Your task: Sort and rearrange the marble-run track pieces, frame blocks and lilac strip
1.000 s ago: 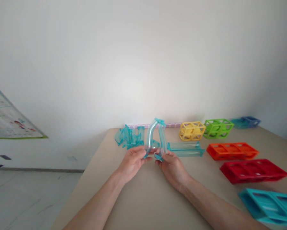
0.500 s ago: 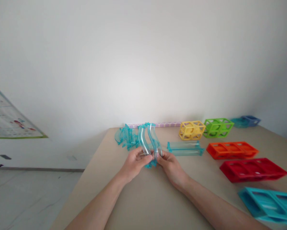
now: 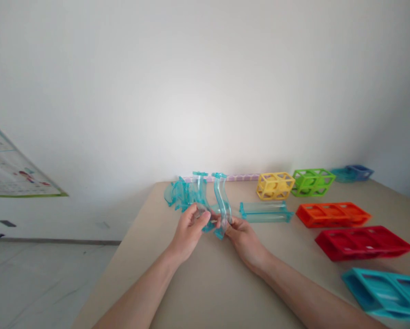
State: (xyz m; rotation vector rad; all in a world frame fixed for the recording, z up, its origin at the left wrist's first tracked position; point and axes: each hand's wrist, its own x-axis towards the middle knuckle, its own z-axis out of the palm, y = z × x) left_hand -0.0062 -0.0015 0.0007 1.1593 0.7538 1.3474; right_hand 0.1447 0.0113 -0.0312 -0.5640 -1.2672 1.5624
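My left hand (image 3: 190, 227) is closed on one clear teal S-curved track piece (image 3: 201, 189), gripped near its lower end and raised above the table. Another S-curved track piece (image 3: 221, 194) of the same kind stands upright in my right hand (image 3: 241, 228), pinched by its lower part. A small gap parts the two pieces at the top. Behind my left hand lies a pile of clear teal track pieces (image 3: 180, 194). Straight clear track pieces (image 3: 266, 212) rest just beyond my right hand.
On the right of the table (image 3: 205, 288) stand a yellow block frame (image 3: 275, 186), a green one (image 3: 313, 183), an orange one (image 3: 333, 214), a red one (image 3: 364, 243) and a teal one (image 3: 386, 292). A blue block (image 3: 359, 172) sits in the far corner, near the wall (image 3: 205, 91).
The two curved track pieces have moved apart at the top. My left hand has shifted slightly up and tilted its piece leftward; my right hand has stayed nearly in place.
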